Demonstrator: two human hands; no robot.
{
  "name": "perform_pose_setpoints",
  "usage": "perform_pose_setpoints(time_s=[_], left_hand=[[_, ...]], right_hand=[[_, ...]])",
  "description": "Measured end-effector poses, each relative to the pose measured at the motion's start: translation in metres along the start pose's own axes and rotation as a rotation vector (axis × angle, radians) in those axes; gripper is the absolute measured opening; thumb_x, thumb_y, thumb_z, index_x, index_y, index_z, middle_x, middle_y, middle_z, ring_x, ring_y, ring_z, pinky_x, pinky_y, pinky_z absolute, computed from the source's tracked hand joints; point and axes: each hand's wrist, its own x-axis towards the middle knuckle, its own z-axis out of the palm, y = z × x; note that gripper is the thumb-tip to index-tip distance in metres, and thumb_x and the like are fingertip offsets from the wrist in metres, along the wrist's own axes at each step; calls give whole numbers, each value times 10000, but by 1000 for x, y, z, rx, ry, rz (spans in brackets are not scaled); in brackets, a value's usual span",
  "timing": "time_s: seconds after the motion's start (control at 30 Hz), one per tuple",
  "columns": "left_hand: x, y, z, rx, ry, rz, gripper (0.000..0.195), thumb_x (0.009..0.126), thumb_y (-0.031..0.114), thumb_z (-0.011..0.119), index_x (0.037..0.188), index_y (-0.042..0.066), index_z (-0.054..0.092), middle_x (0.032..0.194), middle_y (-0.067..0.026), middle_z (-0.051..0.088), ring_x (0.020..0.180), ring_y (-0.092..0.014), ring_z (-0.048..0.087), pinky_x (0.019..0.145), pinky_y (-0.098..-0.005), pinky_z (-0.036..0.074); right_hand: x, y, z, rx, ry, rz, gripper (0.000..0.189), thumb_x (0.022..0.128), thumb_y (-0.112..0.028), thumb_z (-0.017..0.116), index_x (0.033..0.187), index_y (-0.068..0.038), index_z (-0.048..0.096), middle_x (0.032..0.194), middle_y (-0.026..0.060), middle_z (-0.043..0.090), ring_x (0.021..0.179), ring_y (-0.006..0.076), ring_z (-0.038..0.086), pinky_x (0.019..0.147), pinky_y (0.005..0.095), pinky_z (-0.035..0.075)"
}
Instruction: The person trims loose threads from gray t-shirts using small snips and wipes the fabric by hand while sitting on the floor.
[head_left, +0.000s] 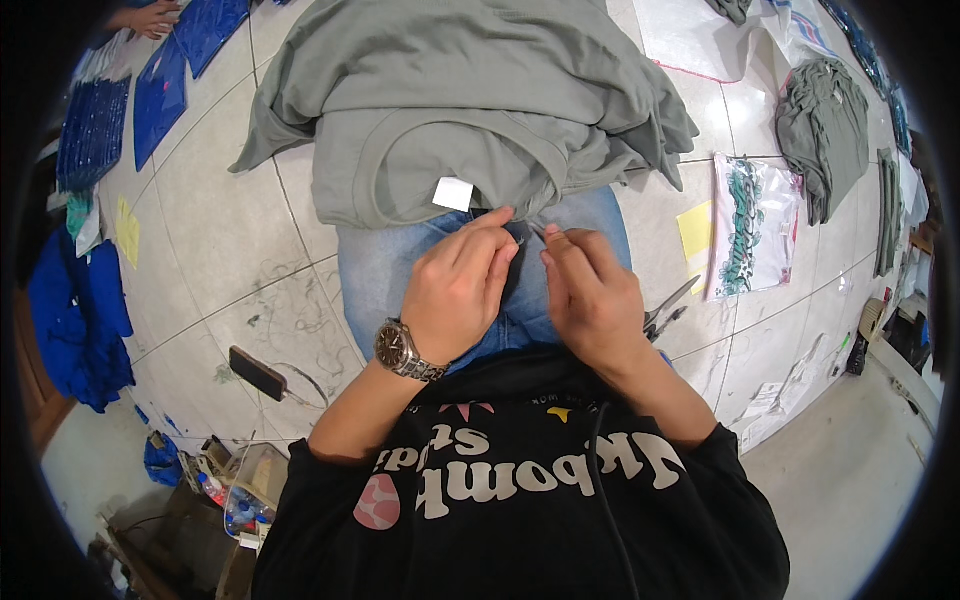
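A grey-green T-shirt (457, 82) lies across my lap and the tiled floor, its round neckline towards me and a white label (453, 193) inside the collar. My left hand (461, 281), with a metal watch at the wrist, is at the collar's lower edge, its fingertips pinched together at something too small to make out. Close to its right, my right hand (592, 292) holds a small, thin, pointed metal tool (535, 229) between thumb and forefinger, the tip towards the left hand. Its kind is unclear. Scissors (670, 309) lie beside my right forearm.
On the floor at right are a bagged printed garment (754, 225), yellow paper (696, 236) and a heap of grey-green clothing (823, 135). At left lie a phone (258, 373) on a cable, loose threads, blue clothing (79, 315) and blue packets (94, 131). Another person's hand (155, 19) shows at upper left.
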Motion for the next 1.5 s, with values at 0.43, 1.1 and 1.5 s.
perform_pose_setpoints(time_s=[0.43, 1.1, 1.5], left_hand=[[-115, -75, -163, 787, -58, -524, 251, 880, 107, 735, 1109, 13, 692, 1213, -188, 680, 1143, -394, 630, 983, -450, 497], [-10, -46, -77, -1258, 601, -678, 205, 1066, 161, 545, 1178, 14, 633, 1130, -108, 722, 1022, -232, 702, 916, -420, 567], [-8, -32, -69, -1083, 642, -669, 266, 1031, 63, 575, 1287, -4, 554, 1204, -105, 650, 1046, -194, 677, 907, -345, 585]], right_hand=[[16, 44, -22, 398, 168, 263, 313, 884, -17, 750, 1182, 4, 655, 1002, 128, 702, 788, 167, 688, 717, 275, 533], [62, 11, 29, -39, -500, -62, 369, 771, -146, 744, 1126, -55, 702, 888, 138, 701, 763, 367, 680, 664, 454, 539], [109, -46, 58, 581, -418, 133, 215, 854, -104, 741, 1044, -11, 705, 839, 191, 709, 724, 320, 708, 663, 383, 531]])
